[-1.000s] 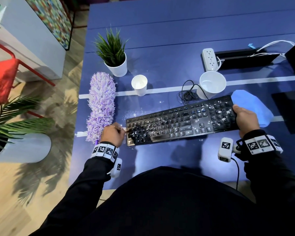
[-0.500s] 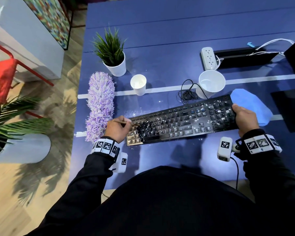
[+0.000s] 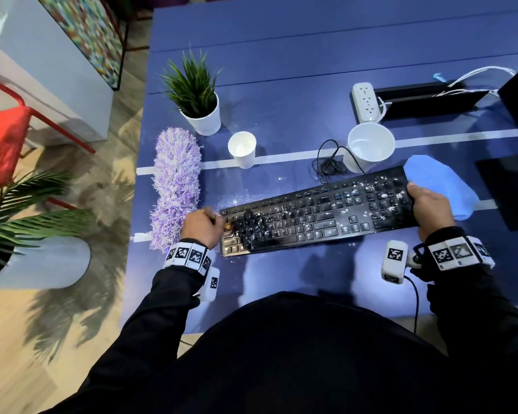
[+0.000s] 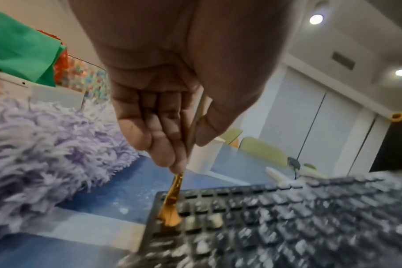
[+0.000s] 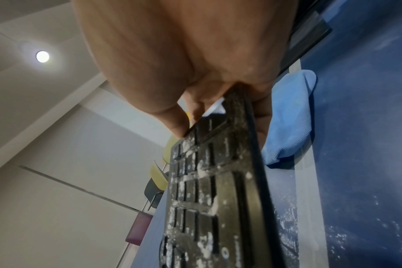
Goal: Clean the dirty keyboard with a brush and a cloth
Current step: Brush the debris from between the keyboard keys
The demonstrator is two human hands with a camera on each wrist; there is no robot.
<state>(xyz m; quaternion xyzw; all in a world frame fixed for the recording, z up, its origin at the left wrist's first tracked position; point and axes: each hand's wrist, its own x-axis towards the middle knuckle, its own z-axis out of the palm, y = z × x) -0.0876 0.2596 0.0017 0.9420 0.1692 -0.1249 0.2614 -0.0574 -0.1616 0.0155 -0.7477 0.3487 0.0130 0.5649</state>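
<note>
**Both hands on the keyboard, one at each end**

Your two hands bracket the job. Largest first: the blue tabletop (image 3: 296, 85) carries the long black keyboard dusted with white crumbs (image 3: 317, 215), whose long axis runs left to right in front of you, the right end angled a little away from you. Your right hand (image 3: 431, 209) grips that right end, thumb on the keys and fingers under the edge, and in the right wrist view this end looks tipped up off the table. Just beyond that hand lies the folded light-blue cloth (image 3: 440, 186), touching the keyboard's far right corner. Your left hand (image 3: 202, 227) sits at the opposite end, fingers and thumb pinching the thin gold-ferruled brush (image 4: 172, 204), its bristles down on the leftmost keys.

Most crumbs lie to the right of the brush, so I judge your strokes must travel rightward along the long axis, toward your steadying hand. The cloth is nearer your right hand for the wipe.
</note>
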